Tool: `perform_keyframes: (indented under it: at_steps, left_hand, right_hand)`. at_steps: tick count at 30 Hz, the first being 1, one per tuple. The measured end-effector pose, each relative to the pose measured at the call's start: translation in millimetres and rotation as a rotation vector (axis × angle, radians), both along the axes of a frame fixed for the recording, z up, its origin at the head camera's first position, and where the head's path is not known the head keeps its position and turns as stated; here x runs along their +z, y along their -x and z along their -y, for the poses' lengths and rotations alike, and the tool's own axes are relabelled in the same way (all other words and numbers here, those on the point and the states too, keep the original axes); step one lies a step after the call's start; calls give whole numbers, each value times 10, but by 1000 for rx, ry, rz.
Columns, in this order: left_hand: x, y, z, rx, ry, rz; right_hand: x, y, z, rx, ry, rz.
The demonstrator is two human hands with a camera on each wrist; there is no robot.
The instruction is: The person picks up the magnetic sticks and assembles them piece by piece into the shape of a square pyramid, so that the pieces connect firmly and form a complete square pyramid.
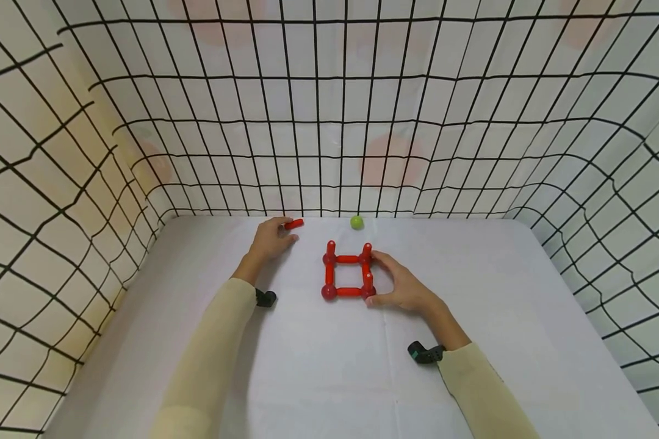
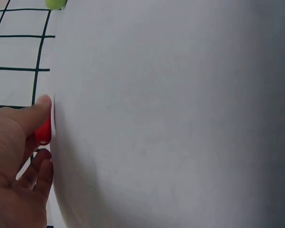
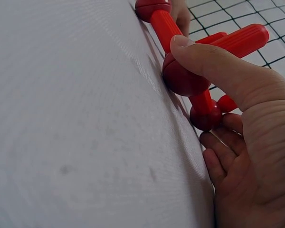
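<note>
A square frame of red balls and rods (image 1: 349, 292) lies on the white table, with upright rods at its two back corners and its front right one. My right hand (image 1: 406, 288) grips its right side. In the right wrist view the thumb presses the near red ball (image 3: 186, 76), and the fingers touch another ball (image 3: 205, 116). Further back and to the left, my left hand (image 1: 273, 238) pinches a short red rod (image 1: 294, 224) near the table's back edge. In the left wrist view the thumb partly hides this rod (image 2: 43, 130).
A small green ball (image 1: 356, 222) sits at the back edge, behind the frame. Black wire mesh (image 1: 318, 122) rises along the back and both sides of the white-covered table (image 1: 318, 366).
</note>
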State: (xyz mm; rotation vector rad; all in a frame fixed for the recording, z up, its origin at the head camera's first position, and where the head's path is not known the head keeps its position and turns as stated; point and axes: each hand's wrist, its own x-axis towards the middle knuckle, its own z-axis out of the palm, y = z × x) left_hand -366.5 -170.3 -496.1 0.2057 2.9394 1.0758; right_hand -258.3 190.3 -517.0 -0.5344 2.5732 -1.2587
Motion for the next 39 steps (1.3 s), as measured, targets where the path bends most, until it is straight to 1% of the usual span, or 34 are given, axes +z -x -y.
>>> perform_keyframes:
  at_steps: [4,8,11,15,20,24,31,34,39]
  left_hand:
    - [2,-51,-7,20,-60,-56]
    - [6,-104,-2,16,-74,-72]
    - [7,-142,6,-3,-63,-60]
    - [20,-208,25,-33,-68,-63]
    - [33,-342,25,-68,-129,-72]
    - [41,-448,-12,-114,-209,-87]
    - [102,-699,-163,-230,-353,-40]
    - [129,-809,-248,-284,-377,-28]
    - [151,-959,-358,-354,-375,-20]
  right_hand:
    - [27,-7,7,-7,1,1]
    - [38,-2,6,1,4,-3]
    - [32,11,-3,4,-3,-9]
    - [26,33,-16,7,-10,-20]
    - [14,43,-29,18,-12,-28]
    - [-5,40,-37,19,-6,-33]
    - [-8,28,-30,9,5,-20]
    - [-2,24,-23,12,10,-21]
    - [0,16,-9,22,11,-25]
